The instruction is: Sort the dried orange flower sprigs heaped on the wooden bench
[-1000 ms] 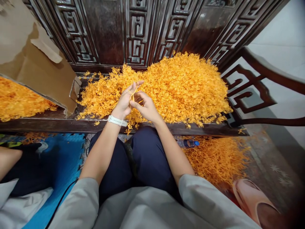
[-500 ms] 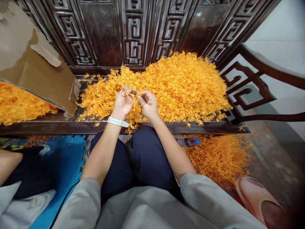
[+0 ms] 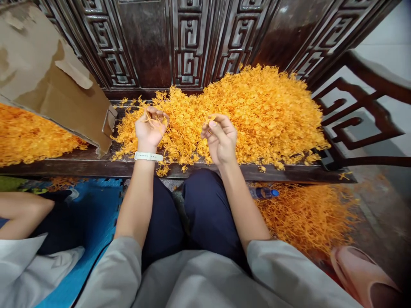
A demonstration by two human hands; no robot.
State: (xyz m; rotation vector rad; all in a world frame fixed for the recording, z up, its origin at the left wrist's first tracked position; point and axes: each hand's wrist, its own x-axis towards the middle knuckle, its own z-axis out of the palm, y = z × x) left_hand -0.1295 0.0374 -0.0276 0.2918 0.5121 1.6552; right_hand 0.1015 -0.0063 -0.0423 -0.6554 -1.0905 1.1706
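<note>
My left hand (image 3: 151, 128) is turned palm up above the left part of a heap of small orange plastic flower-like pieces (image 3: 263, 107). A thin, branched orange piece (image 3: 148, 116) lies across its palm, with the fingers curled around it. Well to the right, my right hand (image 3: 222, 139) is raised over the front of the same heap. Its thumb and forefinger pinch a small orange piece (image 3: 210, 120), mostly covered by the fingertips. A gap separates the hands. The heap rests on a dark wooden bench (image 3: 180, 170) before my knees.
A torn cardboard box (image 3: 73, 94) stands at left, beside more orange pieces (image 3: 35, 139). Carved panels rise behind the bench, and a wooden chair (image 3: 369, 124) is at right. Below lie thin orange strands (image 3: 308, 214) and a bottle (image 3: 265, 193). Another person's leg (image 3: 25, 209) is at left.
My hands were close together with a branched orange piece between them. They have moved apart, the left hand leftward and the right hand rightward. The whole view has shifted slightly.
</note>
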